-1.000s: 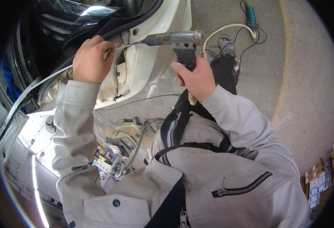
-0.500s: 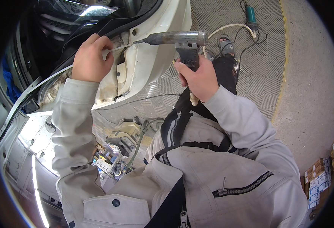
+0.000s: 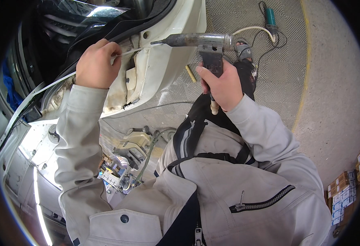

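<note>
My right hand (image 3: 222, 85) is closed around the black handle of a hot-air welding gun (image 3: 202, 39). The gun's metal barrel lies nearly level, its narrow nozzle pointing left. Between the pinched fingertips of my left hand (image 3: 98, 64) is a thin pale rod (image 3: 131, 51). Its far end rests at or just above a white car body panel (image 3: 160, 70), a short gap left of the nozzle tip. Brownish, worn patches mark the panel's inner edge, and there is a round hole near the rod.
A teal cylinder (image 3: 270, 16) with a pale hose (image 3: 251, 28) and black cables stands on the patterned floor mat. A yellow strip (image 3: 191, 74) lies beside the panel. Behind my left arm are a beige machine (image 3: 135, 141) and assorted items. Boxes (image 3: 344, 186) are stacked at right.
My right hand has moved the welding gun to the right, drawing its nozzle away from the rod's end. My left hand has shifted slightly left. The yellow strip on the floor now shows.
</note>
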Demonstrator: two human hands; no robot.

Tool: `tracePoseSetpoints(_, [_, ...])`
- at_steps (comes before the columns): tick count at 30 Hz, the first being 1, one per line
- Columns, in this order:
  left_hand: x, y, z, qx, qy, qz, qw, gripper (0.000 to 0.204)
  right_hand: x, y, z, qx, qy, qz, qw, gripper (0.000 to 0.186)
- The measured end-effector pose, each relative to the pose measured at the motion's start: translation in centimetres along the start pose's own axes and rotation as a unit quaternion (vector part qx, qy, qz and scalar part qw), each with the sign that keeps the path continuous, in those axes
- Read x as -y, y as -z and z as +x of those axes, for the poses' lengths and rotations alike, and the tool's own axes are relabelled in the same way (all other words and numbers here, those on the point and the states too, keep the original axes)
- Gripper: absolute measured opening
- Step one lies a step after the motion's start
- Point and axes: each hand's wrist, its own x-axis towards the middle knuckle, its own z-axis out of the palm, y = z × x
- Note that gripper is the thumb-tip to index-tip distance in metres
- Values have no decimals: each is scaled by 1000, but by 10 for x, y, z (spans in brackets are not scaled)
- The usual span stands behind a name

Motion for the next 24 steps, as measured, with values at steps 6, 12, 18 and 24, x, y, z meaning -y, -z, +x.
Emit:
tracePoseSetpoints(6, [-9, 7, -9, 10, 2, 47, 999, 17, 6, 1, 2, -3, -5, -7, 1000, 11])
tracePoseSetpoints(12, [-23, 15, -22, 14, 1, 124, 992, 26, 31, 16, 11, 20, -11, -46, 999, 14])
tracePoseSetpoints(18, [-38, 20, -38, 16, 46, 151, 987, 24, 61, 28, 15, -7, -6, -60, 998, 16])
tracePoseSetpoints(24, [-52, 28, -54, -3, 81, 155, 985, 19, 81, 33, 25, 9, -13, -78, 997, 13])
